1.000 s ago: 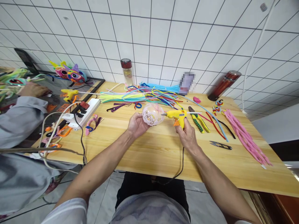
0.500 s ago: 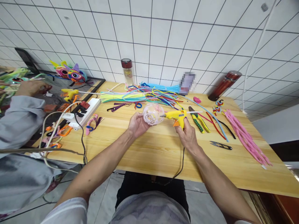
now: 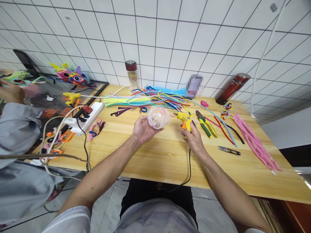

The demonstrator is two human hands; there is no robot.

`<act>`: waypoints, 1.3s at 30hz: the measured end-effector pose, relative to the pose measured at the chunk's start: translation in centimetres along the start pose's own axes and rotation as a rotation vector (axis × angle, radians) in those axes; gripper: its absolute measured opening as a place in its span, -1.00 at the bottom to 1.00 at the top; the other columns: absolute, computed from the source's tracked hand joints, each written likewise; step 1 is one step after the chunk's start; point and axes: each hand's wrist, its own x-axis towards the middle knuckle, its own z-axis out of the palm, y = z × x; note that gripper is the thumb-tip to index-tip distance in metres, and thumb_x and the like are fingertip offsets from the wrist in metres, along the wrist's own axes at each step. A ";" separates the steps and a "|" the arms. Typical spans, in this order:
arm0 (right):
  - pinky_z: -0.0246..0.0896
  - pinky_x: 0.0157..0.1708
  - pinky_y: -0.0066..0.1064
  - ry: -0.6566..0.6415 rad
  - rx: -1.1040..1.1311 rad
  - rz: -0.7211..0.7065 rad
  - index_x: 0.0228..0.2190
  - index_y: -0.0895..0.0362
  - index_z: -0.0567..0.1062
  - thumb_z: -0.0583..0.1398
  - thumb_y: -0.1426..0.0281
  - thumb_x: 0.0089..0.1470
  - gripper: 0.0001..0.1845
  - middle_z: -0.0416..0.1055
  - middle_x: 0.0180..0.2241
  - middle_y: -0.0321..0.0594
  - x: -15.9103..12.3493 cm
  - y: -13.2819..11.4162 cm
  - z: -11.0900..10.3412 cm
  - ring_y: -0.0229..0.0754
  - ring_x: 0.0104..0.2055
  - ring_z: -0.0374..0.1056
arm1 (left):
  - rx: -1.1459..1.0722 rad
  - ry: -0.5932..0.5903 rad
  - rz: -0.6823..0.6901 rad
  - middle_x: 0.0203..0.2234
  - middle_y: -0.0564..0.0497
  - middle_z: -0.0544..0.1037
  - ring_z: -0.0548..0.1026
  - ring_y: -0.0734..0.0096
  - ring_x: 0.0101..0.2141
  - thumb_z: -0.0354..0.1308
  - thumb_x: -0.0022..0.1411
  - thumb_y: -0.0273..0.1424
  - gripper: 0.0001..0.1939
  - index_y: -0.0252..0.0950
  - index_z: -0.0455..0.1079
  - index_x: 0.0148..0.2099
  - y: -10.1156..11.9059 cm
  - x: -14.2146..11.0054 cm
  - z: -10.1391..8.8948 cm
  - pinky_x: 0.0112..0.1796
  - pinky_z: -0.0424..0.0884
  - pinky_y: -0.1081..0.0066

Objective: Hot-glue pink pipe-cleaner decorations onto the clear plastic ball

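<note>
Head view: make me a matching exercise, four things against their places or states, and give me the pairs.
Things
1. Round translucent pale-pink object
2. Yellow plastic glue gun nearest that object
3. Metal pliers with green-and-yellow handles
4. Long white plastic power strip

Places or states
A. Lying on the pale wooden table, to the right of the right hand
B. Fitted with plugs
C. Held in the left hand
D. Held in the right hand

Pairs: 1-C, 2-D, 3-A, 4-B
</note>
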 end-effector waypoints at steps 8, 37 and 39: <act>-0.03 -0.59 -0.41 -0.007 0.089 0.089 -0.25 0.04 0.39 0.21 0.14 -0.01 -0.69 0.22 -0.54 -0.44 0.0 -0.7 -0.1 -0.27 -0.55 0.11 | 0.062 -0.005 0.005 -0.28 -0.13 0.68 0.66 0.12 -0.22 0.04 0.40 -0.41 -0.80 -0.31 0.50 -0.15 -0.5 0.9 -1.2 -0.09 0.63 -0.04; 0.01 -0.56 -0.38 0.023 0.056 0.087 -0.27 0.04 0.43 0.21 0.22 -0.04 -0.74 0.25 -0.54 -0.41 0.1 -0.2 -0.2 -0.23 -0.52 0.13 | 0.114 0.017 -0.043 -0.44 0.00 0.59 0.61 0.33 -0.37 0.15 0.45 -0.34 -0.80 -0.32 0.45 -0.24 -1.0 1.7 -2.3 -0.04 0.61 0.05; 0.02 -0.56 -0.38 0.022 0.054 0.089 -0.26 0.04 0.43 0.21 0.21 -0.04 -0.73 0.25 -0.54 -0.41 0.2 -0.1 -0.2 -0.23 -0.52 0.13 | 0.108 0.008 -0.031 -0.41 -0.02 0.59 0.61 0.33 -0.36 0.15 0.45 -0.37 -0.83 -0.33 0.46 -0.22 -1.0 1.6 -2.2 -0.06 0.62 0.07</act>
